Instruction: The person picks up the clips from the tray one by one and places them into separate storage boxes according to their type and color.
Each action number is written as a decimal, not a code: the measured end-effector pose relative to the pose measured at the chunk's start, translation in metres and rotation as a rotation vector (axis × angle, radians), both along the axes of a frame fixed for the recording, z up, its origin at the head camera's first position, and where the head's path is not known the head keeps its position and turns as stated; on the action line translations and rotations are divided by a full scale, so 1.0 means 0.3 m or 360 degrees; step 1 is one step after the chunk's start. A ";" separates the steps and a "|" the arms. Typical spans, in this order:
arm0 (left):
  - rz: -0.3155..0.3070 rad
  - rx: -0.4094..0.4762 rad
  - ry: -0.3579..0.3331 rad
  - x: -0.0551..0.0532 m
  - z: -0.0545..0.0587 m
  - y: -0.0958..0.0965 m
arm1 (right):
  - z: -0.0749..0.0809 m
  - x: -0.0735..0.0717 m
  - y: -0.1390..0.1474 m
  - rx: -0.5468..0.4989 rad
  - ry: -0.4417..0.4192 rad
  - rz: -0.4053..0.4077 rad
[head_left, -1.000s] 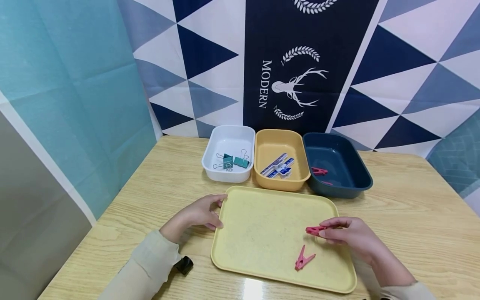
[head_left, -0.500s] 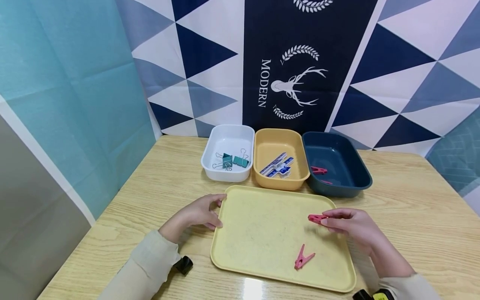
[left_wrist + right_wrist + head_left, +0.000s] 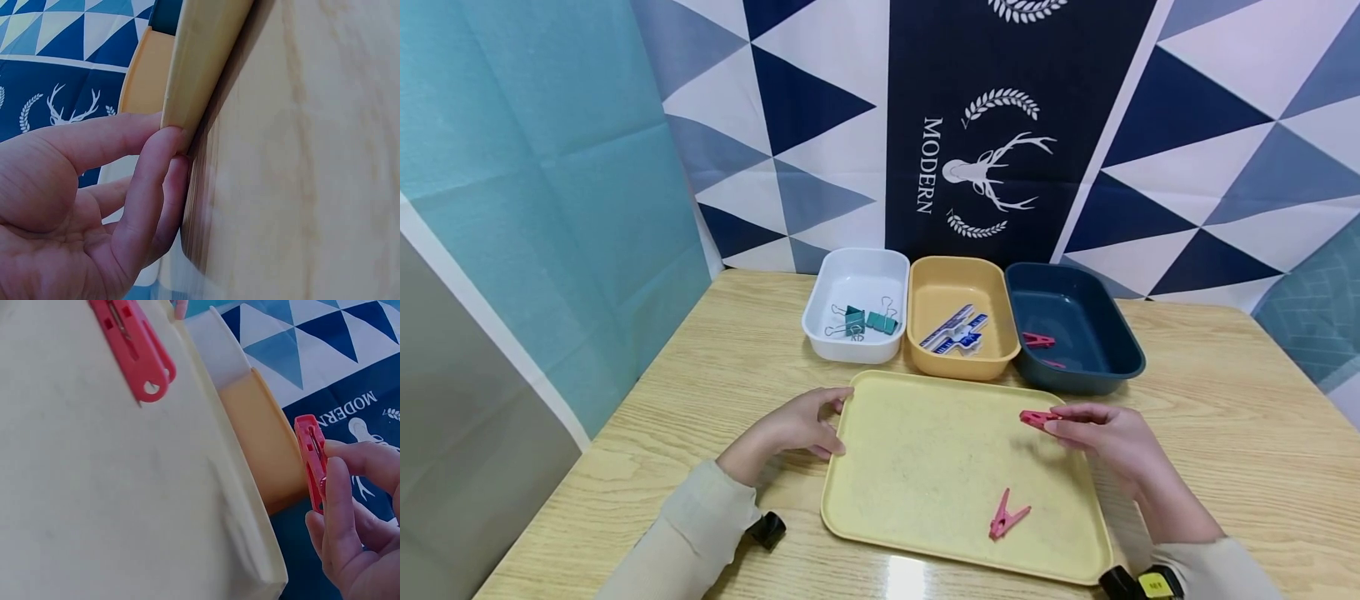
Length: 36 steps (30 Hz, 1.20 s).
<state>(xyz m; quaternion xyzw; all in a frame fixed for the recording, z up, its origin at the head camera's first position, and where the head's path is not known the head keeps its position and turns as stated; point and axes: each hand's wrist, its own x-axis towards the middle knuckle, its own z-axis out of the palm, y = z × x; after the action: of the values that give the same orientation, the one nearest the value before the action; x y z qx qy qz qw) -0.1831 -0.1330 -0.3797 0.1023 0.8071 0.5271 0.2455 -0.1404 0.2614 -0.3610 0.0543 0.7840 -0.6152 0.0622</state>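
Observation:
My right hand [image 3: 1108,437] pinches a red clothespin [image 3: 1036,419] between thumb and fingers, above the far right part of the yellow tray [image 3: 925,475]. In the right wrist view, this clothespin [image 3: 309,456] points out past the fingertips. Another red clothespin [image 3: 1006,518] lies on the tray near its front right, legs spread. My left hand [image 3: 801,425] holds the tray's left edge; the left wrist view shows its thumb over the rim and fingertips against the outside.
Behind the tray stand three bins: a white bin [image 3: 856,350] with green binder clips [image 3: 882,322], a yellow-orange bin [image 3: 964,367] with blue-and-white clips [image 3: 958,332], and a dark blue bin [image 3: 1086,379] with red clothespins [image 3: 1038,341]. A patterned cloth [image 3: 820,108] hangs behind.
My right hand has lifted the red clothespin and moved it away from me, towards the tray's far right corner. The left hand and the other clothespin have stayed put.

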 end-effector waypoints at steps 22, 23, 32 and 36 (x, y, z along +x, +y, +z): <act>0.0010 -0.0014 0.0005 -0.001 -0.005 -0.003 | 0.053 -0.043 0.025 -0.0136 0.0083 -0.0180; 0.0009 -0.0013 0.0005 -0.001 -0.006 -0.003 | 0.053 -0.045 0.024 -0.0120 0.0083 -0.0188; 0.0001 -0.0011 -0.0003 -0.005 -0.005 -0.004 | 0.057 -0.058 0.039 -0.0035 0.0058 -0.0259; 0.0002 -0.0005 -0.0004 -0.006 -0.003 -0.002 | 0.042 -0.086 0.056 -0.0025 0.0013 -0.0312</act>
<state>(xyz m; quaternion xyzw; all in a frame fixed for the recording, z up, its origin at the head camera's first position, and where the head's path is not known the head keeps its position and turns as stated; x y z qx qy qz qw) -0.1850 -0.1336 -0.3808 0.1007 0.8077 0.5261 0.2464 -0.1662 0.2781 -0.3485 0.1279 0.7704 -0.6246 -0.0012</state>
